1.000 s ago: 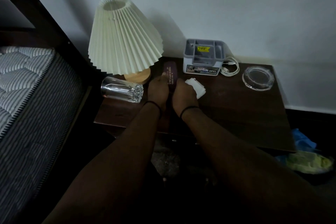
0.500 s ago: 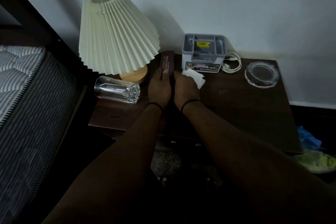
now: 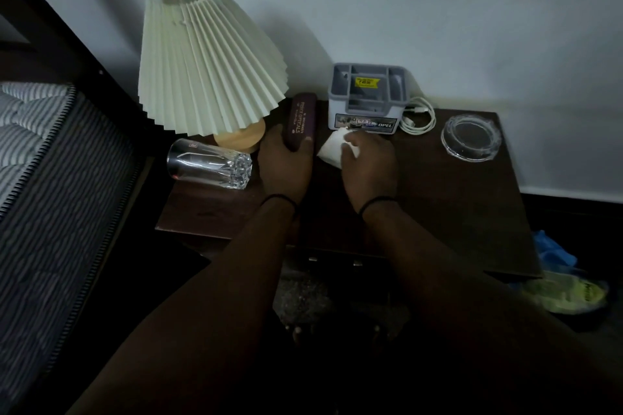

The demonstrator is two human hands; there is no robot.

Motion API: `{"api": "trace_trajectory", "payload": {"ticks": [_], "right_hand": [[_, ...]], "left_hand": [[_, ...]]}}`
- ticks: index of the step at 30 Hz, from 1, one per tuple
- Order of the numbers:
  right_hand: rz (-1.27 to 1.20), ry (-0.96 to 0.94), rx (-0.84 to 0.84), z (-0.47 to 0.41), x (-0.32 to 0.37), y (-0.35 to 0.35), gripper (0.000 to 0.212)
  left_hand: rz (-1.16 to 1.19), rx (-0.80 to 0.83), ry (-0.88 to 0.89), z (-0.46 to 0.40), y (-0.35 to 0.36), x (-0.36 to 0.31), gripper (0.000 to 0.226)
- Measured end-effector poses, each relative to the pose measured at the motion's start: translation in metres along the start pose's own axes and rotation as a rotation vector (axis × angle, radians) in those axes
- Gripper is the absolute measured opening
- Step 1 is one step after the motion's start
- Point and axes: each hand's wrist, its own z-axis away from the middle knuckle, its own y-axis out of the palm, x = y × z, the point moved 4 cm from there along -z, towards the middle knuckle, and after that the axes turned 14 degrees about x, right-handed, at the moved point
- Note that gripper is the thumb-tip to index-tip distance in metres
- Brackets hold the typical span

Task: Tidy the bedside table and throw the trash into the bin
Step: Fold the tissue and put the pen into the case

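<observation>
Bedside table (image 3: 438,205): tidying appears barely begun. Drinking glass (image 3: 209,163) lies on its side beside the lamp (image 3: 209,57); bin not identifiable. Left hand (image 3: 286,168): fingers curled round the near end of the maroon spectacle case (image 3: 302,121), which lies beside the lamp base. Right hand (image 3: 369,165): palm down, fingers closed over crumpled white paper (image 3: 332,150) before the grey organiser (image 3: 367,98).

Cream pleated lampshade (image 3: 209,57), maroon case (image 3: 302,121), white tissue (image 3: 332,150), grey striped mattress (image 3: 50,158).
</observation>
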Motion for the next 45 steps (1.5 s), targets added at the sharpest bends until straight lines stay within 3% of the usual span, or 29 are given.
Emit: {"api": "trace_trajectory", "payload": {"ticks": [3,6,12,17,20,27,30,33,38,45], "right_hand": [[-0.104,0.218,-0.011,-0.001,-0.023,-0.010,0.022],[-0.115,0.317,0.069,-0.006,-0.034,-0.007,0.026],[-0.113,0.370,0.206,-0.017,-0.040,0.005,0.046],[-0.169,0.419,0.269,-0.026,-0.040,0.002,0.026],[-0.324,0.453,0.265,-0.028,-0.039,-0.006,0.014],[-0.745,0.561,0.352,-0.012,-0.035,-0.016,0.020],[-0.825,0.594,0.314,-0.008,-0.036,-0.021,0.035],[-0.802,0.586,0.186,-0.005,-0.038,-0.023,0.043],[-0.977,0.644,0.205,0.005,-0.026,-0.014,0.072],[-1.243,0.676,0.257,0.009,-0.019,-0.009,0.056]], "left_hand": [[-0.216,-0.046,0.008,0.014,0.001,-0.005,0.031],[-0.248,0.054,-0.027,0.024,0.012,-0.009,0.016],[-0.358,0.250,0.050,0.021,0.034,-0.005,0.038],[-0.367,0.291,0.087,0.011,0.040,0.005,0.051],[-0.376,0.316,0.139,0.011,0.040,0.004,0.050],[-0.400,0.216,0.310,0.022,0.033,-0.014,0.029],[-0.312,0.138,0.340,0.025,0.029,-0.022,0.023],[-0.087,0.172,0.234,0.023,0.029,-0.017,0.021],[0.169,0.209,0.112,0.026,0.027,-0.012,0.017],[0.320,0.294,0.082,0.026,0.035,-0.005,0.015]]}}
